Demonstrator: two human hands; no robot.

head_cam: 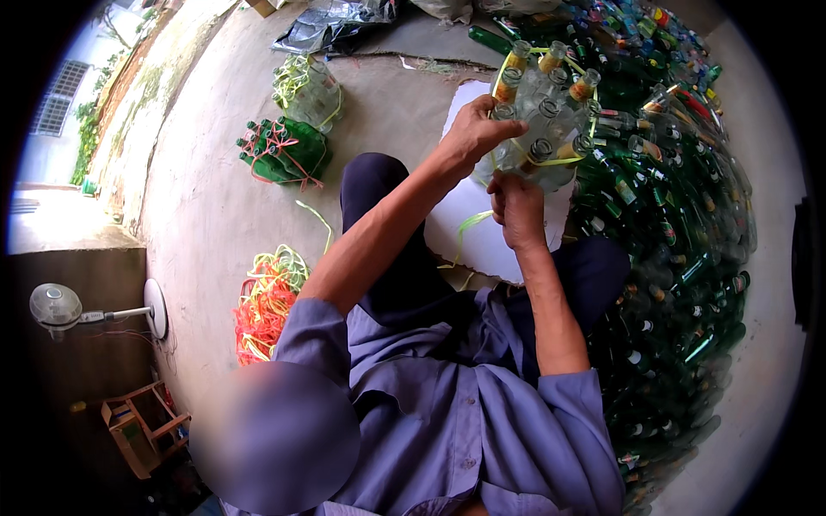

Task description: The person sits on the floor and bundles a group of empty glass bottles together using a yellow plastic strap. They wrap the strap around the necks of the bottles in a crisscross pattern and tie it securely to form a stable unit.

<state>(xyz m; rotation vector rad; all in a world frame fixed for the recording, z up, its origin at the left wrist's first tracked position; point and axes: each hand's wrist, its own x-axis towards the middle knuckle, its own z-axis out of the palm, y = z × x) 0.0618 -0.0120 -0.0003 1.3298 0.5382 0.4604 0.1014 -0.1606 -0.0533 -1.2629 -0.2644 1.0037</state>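
Upright clear glass bottles (535, 122) stand in a tight cluster before me, several with orange-gold neck labels. A yellow-green plastic strap (560, 162) loops around their necks. My left hand (481, 132) grips the cluster's near left side, its thumb laid across a bottle neck by the strap. Just below, my right hand (518, 209) is closed on the strap at the near side of the bottles. A loose strap tail (474, 221) hangs left of that hand. Beneath the cluster lies a white board (468, 193) with ragged edges, between my knees.
A large heap of mostly green bottles (671, 258) fills the right side. At left stand a bundle of green bottles (284, 151) tied with pink strap and a clear bundle (310, 90). Tangled red and yellow strapping (268, 303) lies by my left thigh. A fan (58, 306) appears far left.
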